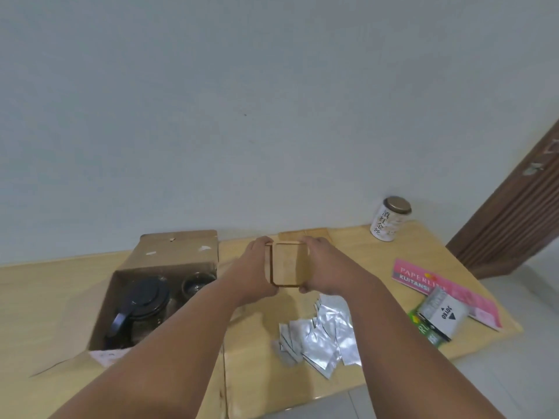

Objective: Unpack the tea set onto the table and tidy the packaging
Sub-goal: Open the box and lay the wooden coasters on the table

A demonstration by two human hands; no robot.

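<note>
Both my hands hold a small wooden box (287, 266) above the middle of the wooden table (54, 297). My left hand (255, 267) grips its left side and my right hand (322, 269) grips its right side. An open cardboard box (178, 255) stands to the left. Inside it a glass teapot with a black lid (145, 300) and a dark glass cup (198, 284) are visible. A pile of several silver foil sachets (320, 334) lies on the table below the wooden box.
A white tea tin with a bronze lid (390, 219) stands at the back right. A pink receipt book (435, 285) and a grey and green packet (438, 316) lie near the right edge. A brown door (514, 213) is beyond the table.
</note>
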